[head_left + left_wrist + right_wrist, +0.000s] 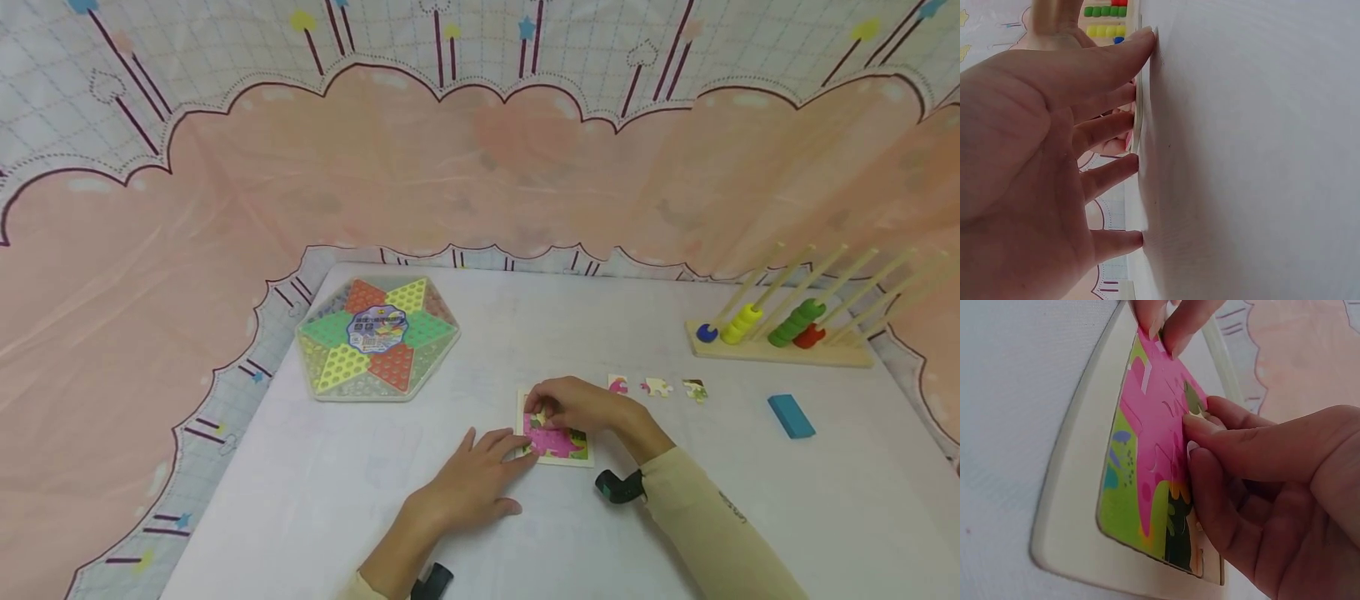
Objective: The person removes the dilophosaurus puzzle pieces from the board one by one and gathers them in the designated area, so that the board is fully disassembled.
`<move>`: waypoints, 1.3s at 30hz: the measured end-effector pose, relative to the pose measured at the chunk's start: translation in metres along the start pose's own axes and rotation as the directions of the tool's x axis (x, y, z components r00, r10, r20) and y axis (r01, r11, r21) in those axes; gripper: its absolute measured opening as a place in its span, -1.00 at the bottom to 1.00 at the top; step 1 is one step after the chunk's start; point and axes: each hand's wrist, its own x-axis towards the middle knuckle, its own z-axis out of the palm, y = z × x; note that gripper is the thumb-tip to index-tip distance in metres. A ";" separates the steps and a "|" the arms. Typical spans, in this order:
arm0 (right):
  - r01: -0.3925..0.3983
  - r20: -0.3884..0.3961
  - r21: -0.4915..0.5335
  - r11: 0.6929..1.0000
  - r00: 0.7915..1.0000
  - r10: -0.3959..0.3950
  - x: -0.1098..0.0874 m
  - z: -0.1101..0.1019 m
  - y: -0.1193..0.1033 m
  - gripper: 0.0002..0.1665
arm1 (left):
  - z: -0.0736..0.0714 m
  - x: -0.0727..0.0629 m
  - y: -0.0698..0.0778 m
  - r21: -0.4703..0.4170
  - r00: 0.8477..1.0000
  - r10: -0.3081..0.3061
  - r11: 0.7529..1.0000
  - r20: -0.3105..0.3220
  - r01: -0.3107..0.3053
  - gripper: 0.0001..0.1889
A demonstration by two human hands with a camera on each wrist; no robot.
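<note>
A small jigsaw puzzle lies in a pale frame on the white table, partly filled with a pink creature on green. My right hand is over its upper part, pinching a small puzzle piece between thumb and fingers. In the right wrist view the piece shows only a pale yellow bit, the rest hidden by the fingertips. My left hand is spread flat, fingers extended, with fingertips touching the left side of the puzzle. Three loose puzzle pieces lie in a row to the right of the frame.
A hexagonal Chinese checkers board with a label stands back left. At the back right is a wooden bead rack with upright rods and coloured beads. A blue block lies in front of it. Patterned cloth hangs behind the table.
</note>
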 end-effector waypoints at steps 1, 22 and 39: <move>0.001 0.002 0.004 1.000 1.000 -0.001 0.000 0.000 0.000 -0.73 | 0.000 0.000 0.000 0.002 1.000 0.000 1.000 0.000 0.000 -0.30; 0.057 -0.027 0.053 0.997 0.998 -0.055 -0.004 0.003 0.004 -0.87 | -0.002 -0.001 0.001 0.011 0.999 0.021 1.000 -0.032 -0.021 -0.31; 0.024 -0.019 0.226 0.974 1.000 -0.020 -0.008 0.001 0.008 -0.84 | -0.001 0.000 0.001 0.023 0.998 0.025 0.999 -0.051 -0.023 -0.31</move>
